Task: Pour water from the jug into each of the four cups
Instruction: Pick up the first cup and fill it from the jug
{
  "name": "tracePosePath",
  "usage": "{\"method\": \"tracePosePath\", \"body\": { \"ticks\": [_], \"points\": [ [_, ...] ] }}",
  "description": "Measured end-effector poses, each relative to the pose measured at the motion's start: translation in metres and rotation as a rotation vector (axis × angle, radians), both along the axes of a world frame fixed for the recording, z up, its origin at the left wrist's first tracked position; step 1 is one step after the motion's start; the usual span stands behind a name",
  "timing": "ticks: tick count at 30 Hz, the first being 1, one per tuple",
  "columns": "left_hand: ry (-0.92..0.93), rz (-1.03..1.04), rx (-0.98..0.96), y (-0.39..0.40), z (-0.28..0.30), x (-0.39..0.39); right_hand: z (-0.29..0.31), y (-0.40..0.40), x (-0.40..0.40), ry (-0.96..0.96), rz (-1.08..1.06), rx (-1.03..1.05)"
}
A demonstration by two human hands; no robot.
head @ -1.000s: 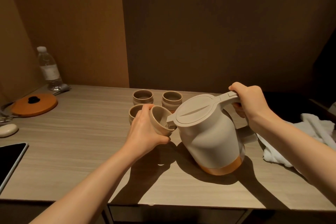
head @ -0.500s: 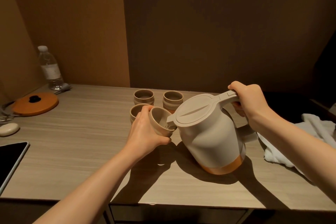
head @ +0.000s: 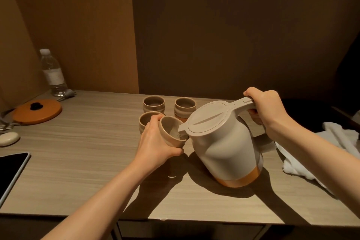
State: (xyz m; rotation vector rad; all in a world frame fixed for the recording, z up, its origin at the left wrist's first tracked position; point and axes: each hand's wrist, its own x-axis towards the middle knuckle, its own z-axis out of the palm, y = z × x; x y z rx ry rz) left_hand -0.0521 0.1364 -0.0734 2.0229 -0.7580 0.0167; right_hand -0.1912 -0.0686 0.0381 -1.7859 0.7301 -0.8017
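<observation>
Head cam, 1 frame; jug (head: 224,142) at table ctr-right, tipped twd 9 o'clock, spout end lowered into mouth of held cup (head: 171,132); jug base edge w/ orange band on or just above table (head: 87,161), contact not clear. R hand (head: 266,109) clenched round jug handle at jug's 1 o'clock, thumb on top of handle nr lid tab; lid shut flat. L hand (head: 155,146) grasps held cup from 8 o'clock side, fingers wrapped round its wall, thumb under lower edge; cup tilted, mouth facing jug spout at 3 o'clock, lifted off table. Small glint inside cup at spout tip; can't tell if water is running.

Other 3 cups upright on table at 12 o'clock of L hand: near-left cup (head: 148,121) just behind L fingers, touching or nearly; far-left cup (head: 153,104) & far-right cup (head: 185,106) side by side behind it, small gap btw them. Contents of these not readable.

Periphery: white cloth (head: 311,161) at 3 o'clock, partly under R forearm; water bottle (head: 52,72) at far 10 o'clock by wall; orange round lid (head: 37,111) w/ black knob at 9–10 o'clock; pale oval object (head: 8,138) & dark tablet (head: 11,169) at 9 o'clock edge; fork tines at far left edge
</observation>
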Motion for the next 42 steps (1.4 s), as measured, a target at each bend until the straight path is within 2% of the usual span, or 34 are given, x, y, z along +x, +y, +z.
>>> {"method": "tracePosePath", "body": {
  "ticks": [42],
  "points": [
    [0.128, 0.0, -0.108, 0.0013, -0.0053, -0.0103, -0.001, -0.0016, 0.0, -0.005, 0.006, -0.014]
  ]
}}
